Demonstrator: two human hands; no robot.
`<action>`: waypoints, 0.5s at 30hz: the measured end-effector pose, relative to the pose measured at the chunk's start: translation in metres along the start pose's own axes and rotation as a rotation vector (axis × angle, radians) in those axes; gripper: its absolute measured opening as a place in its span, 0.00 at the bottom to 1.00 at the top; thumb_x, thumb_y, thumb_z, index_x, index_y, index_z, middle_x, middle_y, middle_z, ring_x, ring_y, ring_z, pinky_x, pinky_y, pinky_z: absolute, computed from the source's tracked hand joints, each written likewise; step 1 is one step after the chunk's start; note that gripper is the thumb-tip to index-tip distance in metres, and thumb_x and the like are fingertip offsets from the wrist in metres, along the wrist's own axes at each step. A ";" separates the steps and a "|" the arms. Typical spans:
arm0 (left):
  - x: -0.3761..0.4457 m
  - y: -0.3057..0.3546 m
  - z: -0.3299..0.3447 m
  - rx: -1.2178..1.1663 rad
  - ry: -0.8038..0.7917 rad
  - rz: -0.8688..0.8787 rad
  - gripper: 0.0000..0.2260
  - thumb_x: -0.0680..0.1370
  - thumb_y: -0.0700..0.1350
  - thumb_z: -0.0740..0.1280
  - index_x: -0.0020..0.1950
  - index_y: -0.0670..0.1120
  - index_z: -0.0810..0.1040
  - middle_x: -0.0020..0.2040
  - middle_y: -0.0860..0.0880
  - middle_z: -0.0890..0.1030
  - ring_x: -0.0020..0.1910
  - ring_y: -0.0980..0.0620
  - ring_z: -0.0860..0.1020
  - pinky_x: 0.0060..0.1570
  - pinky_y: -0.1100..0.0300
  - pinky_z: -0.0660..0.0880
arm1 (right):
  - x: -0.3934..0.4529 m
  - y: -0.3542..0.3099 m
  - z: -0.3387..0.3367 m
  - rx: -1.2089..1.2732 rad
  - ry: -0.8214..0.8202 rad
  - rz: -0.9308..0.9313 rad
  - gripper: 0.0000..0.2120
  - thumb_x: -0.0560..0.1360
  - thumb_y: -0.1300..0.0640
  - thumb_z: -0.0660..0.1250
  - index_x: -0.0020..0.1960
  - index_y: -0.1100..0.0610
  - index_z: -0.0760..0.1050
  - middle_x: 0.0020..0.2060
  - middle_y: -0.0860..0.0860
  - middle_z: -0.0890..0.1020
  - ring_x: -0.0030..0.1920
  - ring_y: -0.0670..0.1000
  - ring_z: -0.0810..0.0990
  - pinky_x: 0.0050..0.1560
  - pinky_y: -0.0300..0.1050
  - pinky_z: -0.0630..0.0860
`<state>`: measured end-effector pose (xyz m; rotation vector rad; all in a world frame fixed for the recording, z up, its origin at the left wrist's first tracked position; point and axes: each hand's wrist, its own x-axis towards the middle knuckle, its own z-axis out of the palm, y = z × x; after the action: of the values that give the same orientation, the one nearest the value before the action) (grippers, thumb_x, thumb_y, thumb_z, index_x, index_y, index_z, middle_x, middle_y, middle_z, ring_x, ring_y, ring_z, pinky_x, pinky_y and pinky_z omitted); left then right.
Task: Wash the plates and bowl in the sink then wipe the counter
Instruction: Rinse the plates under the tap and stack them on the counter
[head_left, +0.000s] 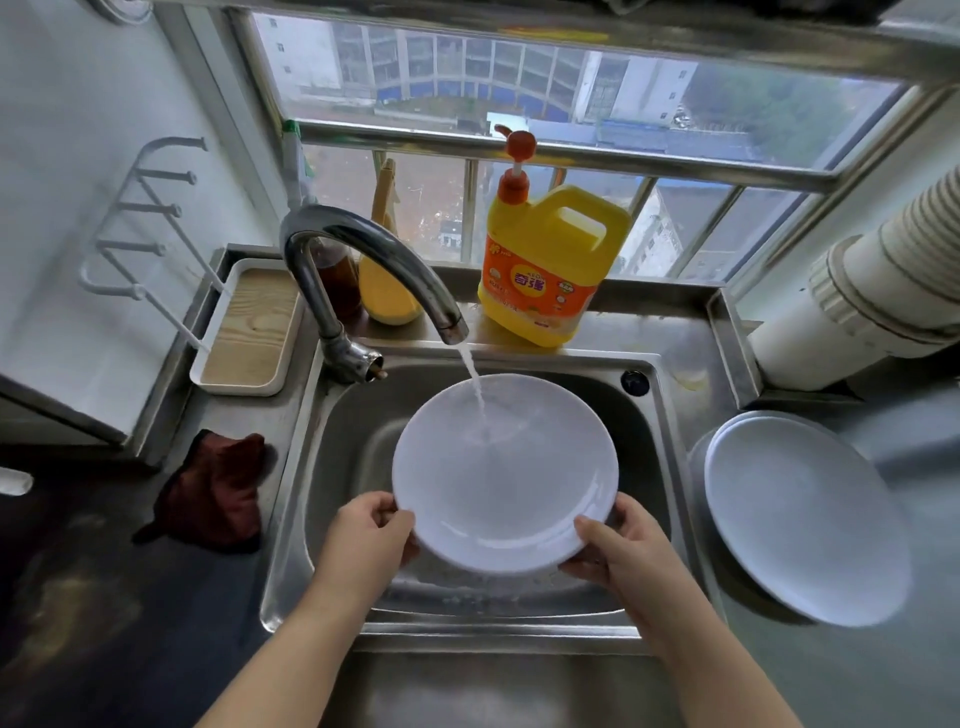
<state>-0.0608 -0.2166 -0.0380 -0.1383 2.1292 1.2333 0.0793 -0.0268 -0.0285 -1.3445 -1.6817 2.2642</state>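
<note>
Your two forearms come into view from the bottom edge, and both are bare right down to the wrists: no sleeve or cuff shows on either one. Your left hand (366, 538) carries no ring, watch or band on any part that can be seen, and the same goes for your right hand (621, 551). You wear no gloves. Your fingernails look short and plain where they show. The rest of you is out of view.
</note>
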 end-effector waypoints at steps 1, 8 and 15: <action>0.002 0.000 0.002 -0.007 -0.020 -0.017 0.03 0.79 0.39 0.65 0.49 0.43 0.78 0.40 0.44 0.82 0.40 0.47 0.81 0.41 0.57 0.79 | 0.001 0.000 -0.002 -0.007 0.012 -0.013 0.11 0.78 0.64 0.65 0.59 0.55 0.72 0.52 0.56 0.81 0.49 0.54 0.84 0.42 0.46 0.82; 0.018 0.009 0.019 -0.260 -0.148 -0.141 0.06 0.78 0.33 0.64 0.52 0.42 0.74 0.47 0.42 0.83 0.47 0.45 0.82 0.40 0.57 0.80 | 0.009 0.005 -0.012 0.075 0.065 -0.081 0.15 0.78 0.65 0.62 0.63 0.54 0.72 0.53 0.54 0.82 0.53 0.53 0.82 0.43 0.44 0.81; 0.024 0.023 0.018 -0.368 -0.146 -0.013 0.07 0.78 0.33 0.64 0.53 0.43 0.73 0.51 0.43 0.82 0.51 0.47 0.81 0.45 0.56 0.80 | 0.031 0.011 -0.005 0.240 0.073 -0.034 0.15 0.77 0.63 0.64 0.62 0.51 0.70 0.54 0.53 0.81 0.54 0.54 0.82 0.48 0.46 0.82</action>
<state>-0.0793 -0.1838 -0.0416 -0.2132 1.7595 1.5678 0.0680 -0.0124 -0.0566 -1.3167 -1.3488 2.2791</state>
